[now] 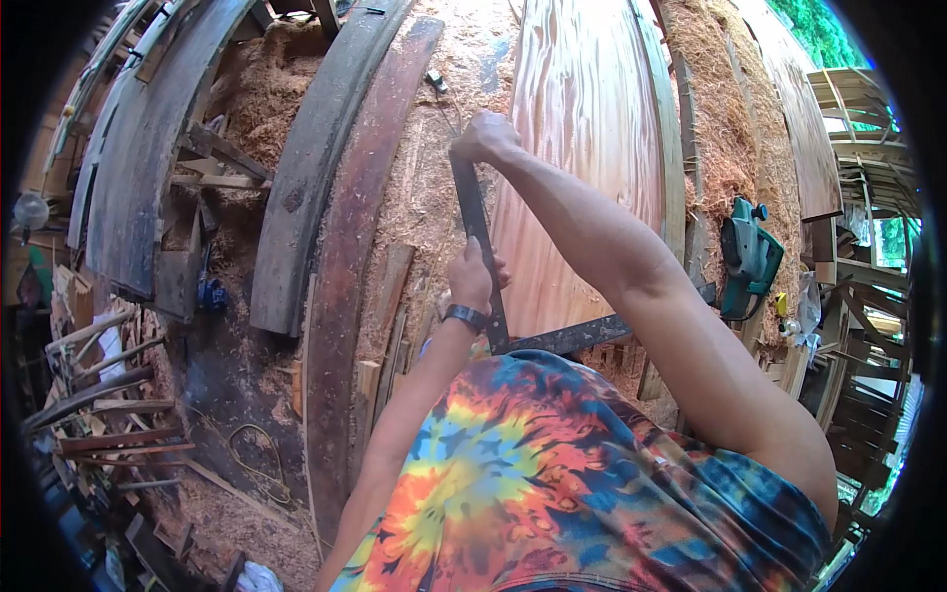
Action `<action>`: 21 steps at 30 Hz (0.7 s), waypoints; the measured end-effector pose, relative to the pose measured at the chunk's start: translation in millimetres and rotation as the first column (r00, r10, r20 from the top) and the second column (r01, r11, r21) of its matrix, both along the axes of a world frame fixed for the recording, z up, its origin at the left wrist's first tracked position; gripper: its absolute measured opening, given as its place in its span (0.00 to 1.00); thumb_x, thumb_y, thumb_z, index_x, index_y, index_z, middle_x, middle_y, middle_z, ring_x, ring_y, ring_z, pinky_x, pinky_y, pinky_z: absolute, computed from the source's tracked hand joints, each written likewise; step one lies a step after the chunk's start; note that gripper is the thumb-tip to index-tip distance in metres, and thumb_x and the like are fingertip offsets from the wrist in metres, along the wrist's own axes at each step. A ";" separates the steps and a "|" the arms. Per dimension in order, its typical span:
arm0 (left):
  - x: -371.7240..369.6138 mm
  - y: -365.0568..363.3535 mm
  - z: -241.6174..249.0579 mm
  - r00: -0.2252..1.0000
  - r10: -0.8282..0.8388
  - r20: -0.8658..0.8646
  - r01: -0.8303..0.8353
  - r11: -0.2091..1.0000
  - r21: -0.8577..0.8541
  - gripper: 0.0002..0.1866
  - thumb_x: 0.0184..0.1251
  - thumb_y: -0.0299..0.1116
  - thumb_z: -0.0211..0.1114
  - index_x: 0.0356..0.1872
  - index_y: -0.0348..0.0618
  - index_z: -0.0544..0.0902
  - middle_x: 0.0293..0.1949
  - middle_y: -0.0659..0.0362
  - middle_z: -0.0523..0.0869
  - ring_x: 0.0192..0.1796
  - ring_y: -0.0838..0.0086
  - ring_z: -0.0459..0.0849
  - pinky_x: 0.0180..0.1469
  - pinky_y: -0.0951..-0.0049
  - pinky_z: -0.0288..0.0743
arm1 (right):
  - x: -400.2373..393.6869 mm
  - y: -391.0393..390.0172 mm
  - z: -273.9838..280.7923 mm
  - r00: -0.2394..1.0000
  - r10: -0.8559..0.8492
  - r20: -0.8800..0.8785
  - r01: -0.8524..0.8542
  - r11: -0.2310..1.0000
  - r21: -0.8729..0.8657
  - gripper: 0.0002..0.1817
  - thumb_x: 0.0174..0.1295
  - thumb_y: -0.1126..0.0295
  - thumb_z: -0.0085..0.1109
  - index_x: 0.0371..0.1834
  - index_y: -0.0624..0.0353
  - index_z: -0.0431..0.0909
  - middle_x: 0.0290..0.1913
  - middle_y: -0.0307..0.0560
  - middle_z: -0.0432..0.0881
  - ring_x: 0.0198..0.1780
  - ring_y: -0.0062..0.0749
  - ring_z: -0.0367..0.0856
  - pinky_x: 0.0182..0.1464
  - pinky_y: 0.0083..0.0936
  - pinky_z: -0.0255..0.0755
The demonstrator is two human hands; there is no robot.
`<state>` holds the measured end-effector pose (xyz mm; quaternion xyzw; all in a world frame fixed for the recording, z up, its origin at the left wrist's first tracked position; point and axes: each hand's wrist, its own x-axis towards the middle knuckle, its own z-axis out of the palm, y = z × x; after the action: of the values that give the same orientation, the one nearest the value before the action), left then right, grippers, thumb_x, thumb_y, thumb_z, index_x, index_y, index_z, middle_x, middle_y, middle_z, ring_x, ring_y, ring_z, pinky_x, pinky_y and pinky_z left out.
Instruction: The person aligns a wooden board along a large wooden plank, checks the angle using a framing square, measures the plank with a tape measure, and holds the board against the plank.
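A dark metal square (558,336) lies at the near end of a wide, pale, streaked board (589,148). One arm of it runs along the board's left edge, the other across its near end. My left hand (473,276), with a dark band on the wrist, is closed around the long arm near its middle. Higher up, my right hand (484,136) is closed at the far end of that same arm, beside the board's left edge; the fingertips are partly hidden.
A green power planer (748,259) rests right of the board. Long weathered planks (326,168) and a reddish beam (363,227) stand to the left. Wood shavings (725,148) lie around. Scrap sticks (109,395) are piled at the far left.
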<state>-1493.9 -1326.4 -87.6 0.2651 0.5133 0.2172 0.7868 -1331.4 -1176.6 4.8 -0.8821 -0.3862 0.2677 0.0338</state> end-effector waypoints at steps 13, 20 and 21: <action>6.0 -3.2 -10.9 0.998 0.006 -0.068 -0.007 1.000 -0.003 0.25 0.81 0.54 0.46 0.38 0.40 0.77 0.23 0.56 0.81 0.21 0.70 0.81 0.25 0.66 0.79 | 13.3 -12.4 -35.0 0.982 0.180 0.057 -0.181 0.983 0.014 0.27 0.51 0.54 0.67 0.50 0.62 0.85 0.50 0.57 0.87 0.52 0.48 0.87 0.49 0.40 0.82; 6.6 -2.1 -14.3 0.999 0.035 0.041 -0.031 0.995 -0.095 0.25 0.81 0.53 0.45 0.39 0.39 0.77 0.24 0.58 0.81 0.19 0.73 0.80 0.22 0.70 0.78 | 6.3 -39.8 -29.6 0.991 0.123 0.046 -0.131 0.942 0.310 0.18 0.52 0.58 0.60 0.34 0.63 0.87 0.39 0.63 0.86 0.45 0.51 0.87 0.48 0.41 0.79; 4.3 -0.7 -11.4 0.997 0.036 0.066 -0.028 0.993 -0.112 0.26 0.81 0.53 0.45 0.41 0.39 0.78 0.25 0.58 0.81 0.20 0.73 0.80 0.23 0.70 0.79 | 9.8 -45.7 -47.8 0.991 0.125 0.048 -0.133 0.896 0.424 0.20 0.52 0.55 0.62 0.31 0.64 0.86 0.36 0.62 0.86 0.40 0.50 0.87 0.43 0.40 0.79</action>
<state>-1489.7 -1327.1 -98.9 0.2050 0.5018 0.2096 0.8138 -1321.5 -1222.3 -43.1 -0.8284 -0.4932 0.1701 0.2040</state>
